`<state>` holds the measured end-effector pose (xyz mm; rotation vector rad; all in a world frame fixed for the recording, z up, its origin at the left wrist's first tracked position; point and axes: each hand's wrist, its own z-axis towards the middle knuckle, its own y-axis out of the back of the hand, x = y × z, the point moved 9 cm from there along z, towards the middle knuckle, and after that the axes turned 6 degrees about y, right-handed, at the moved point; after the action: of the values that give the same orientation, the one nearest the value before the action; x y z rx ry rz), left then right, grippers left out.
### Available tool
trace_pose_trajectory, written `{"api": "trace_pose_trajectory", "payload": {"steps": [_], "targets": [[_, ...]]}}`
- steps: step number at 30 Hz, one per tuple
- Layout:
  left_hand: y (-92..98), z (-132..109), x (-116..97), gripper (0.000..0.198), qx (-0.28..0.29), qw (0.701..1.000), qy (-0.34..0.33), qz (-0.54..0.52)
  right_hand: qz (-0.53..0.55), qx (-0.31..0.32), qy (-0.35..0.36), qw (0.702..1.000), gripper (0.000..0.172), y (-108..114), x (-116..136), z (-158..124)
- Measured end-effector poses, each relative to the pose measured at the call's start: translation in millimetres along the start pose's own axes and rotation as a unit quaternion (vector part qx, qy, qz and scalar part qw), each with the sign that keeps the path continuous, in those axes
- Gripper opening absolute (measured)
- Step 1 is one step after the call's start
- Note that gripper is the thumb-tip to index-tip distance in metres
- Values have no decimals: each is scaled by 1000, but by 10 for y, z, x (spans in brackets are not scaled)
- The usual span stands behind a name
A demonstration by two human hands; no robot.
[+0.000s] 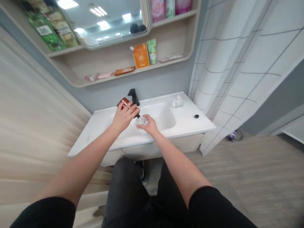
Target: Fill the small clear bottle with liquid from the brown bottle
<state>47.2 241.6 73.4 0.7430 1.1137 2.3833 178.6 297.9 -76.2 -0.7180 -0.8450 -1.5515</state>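
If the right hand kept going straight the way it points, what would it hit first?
The right hand would probably meet the small clear container at its fingertips first, though depth is hard to judge here.

The view is taken from a camera worn on the head of a person standing at a bathroom counter (92, 141). It is faced forward and tilted steeply down, so the person's left hand (124, 117) and right hand (148, 125) are framed just below the centre, with the forearms entering from the lower corners. The person's legs (125, 193) are seen directly beneath the lens. The counter is viewed from close range, at arm's reach. A wall shelf (175, 34) and a mirror (102, 22) are cut off by the top edge. A shower curtain (237, 69) and the floor (261, 171) are taken in at the right, and straight lines are bowed by the wide lens.
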Motion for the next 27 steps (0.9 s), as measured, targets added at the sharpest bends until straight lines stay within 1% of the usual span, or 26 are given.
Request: {"api": "trace_pose_trajectory", "payload": {"steps": [5,17,23,27], "targets": [[20,53,-27,47,12,1000,-21,3,-1,0,-6,1000,76,-6,-9,-7],[116,151,-132,47,25,998,-58,12,-7,-6,-6,1000,79,26,-8,0],[131,186,-151,46,32,997,-68,-9,-2,-12,6,1000,82,30,-6,-9],[127,196,-191,47,36,996,-84,5,4,-17,9,1000,83,46,17,-8]]}}
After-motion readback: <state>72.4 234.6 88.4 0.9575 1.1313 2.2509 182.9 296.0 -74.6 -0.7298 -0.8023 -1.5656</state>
